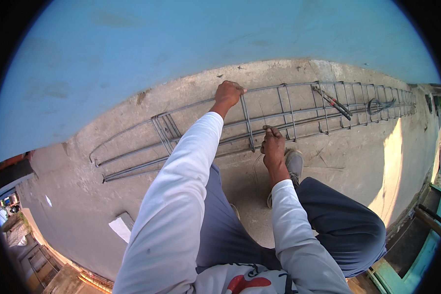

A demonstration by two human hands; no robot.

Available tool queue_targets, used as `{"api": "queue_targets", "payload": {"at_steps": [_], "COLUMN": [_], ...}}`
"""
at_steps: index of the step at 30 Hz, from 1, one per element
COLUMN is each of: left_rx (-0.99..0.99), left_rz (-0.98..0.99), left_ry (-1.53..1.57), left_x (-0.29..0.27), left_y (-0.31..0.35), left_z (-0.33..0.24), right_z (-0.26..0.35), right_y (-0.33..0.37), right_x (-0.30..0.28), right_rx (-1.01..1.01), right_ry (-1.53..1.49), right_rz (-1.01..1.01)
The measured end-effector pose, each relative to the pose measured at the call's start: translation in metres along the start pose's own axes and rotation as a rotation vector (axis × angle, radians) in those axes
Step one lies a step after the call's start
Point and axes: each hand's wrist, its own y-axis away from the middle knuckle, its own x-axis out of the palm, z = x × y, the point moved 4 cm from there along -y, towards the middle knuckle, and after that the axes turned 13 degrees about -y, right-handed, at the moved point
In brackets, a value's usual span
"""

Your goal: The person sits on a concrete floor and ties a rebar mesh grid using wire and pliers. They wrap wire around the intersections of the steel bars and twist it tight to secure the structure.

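Rebar cage lies lengthwise on the concrete floor, alongside the blue wall. Strip of floor between cage and wall; wider floor on the near side, left and right of the person's legs.

Left hand: at the cage's far edge, grip closed on the far rod at the top corner of a stirrup. Left forearm crosses over the cage, hiding part of the rods.

Right hand: at the near edge, between that stirrup and the next one to the right. Fingers curled, thumb and index close together; can't tell if that grip has anything in it.

Left end of the cage: rod ends run free past a bunch of stirrups set close together. To the right, stirrups are spaced out along the rods to the far end.

Pliers with red-and-black handles lie across the cage, right of both hands. Dark wire coil sits further right, also on the cage.

Grey shoe is just beside the near edge, by the right hand. White flat piece on the floor, left of the legs, well apart from the cage.
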Motion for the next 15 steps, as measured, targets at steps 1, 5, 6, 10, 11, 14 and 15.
{"api": "queue_targets", "payload": {"at_steps": [1,5,6,10,11,14,15], "left_rx": [0.010,0.000,0.013,-0.011,-0.016,-0.058,-0.065], "left_rz": [0.004,0.014,0.011,-0.008,-0.009,0.052,0.064], "left_ry": [0.000,0.098,0.103,0.115,0.122,0.128,0.160], "left_x": [0.000,0.006,0.006,0.005,0.005,0.007,0.008], "left_y": [-0.001,-0.004,-0.005,-0.002,-0.002,-0.006,-0.006], "left_z": [-0.004,-0.012,-0.016,-0.007,-0.008,-0.009,-0.008], "right_z": [0.007,0.024,0.024,0.028,0.029,0.031,0.032], "right_y": [-0.011,-0.057,-0.067,-0.081,-0.087,-0.103,-0.108], "right_x": [0.005,0.016,0.017,0.042,0.044,0.051,0.053], "right_rx": [0.054,0.263,0.311,0.365,0.343,0.306,0.313], "right_ry": [-0.028,-0.122,-0.138,-0.053,0.000,0.110,0.117], "right_rz": [0.011,0.080,0.102,0.099,0.105,0.158,0.196]}}
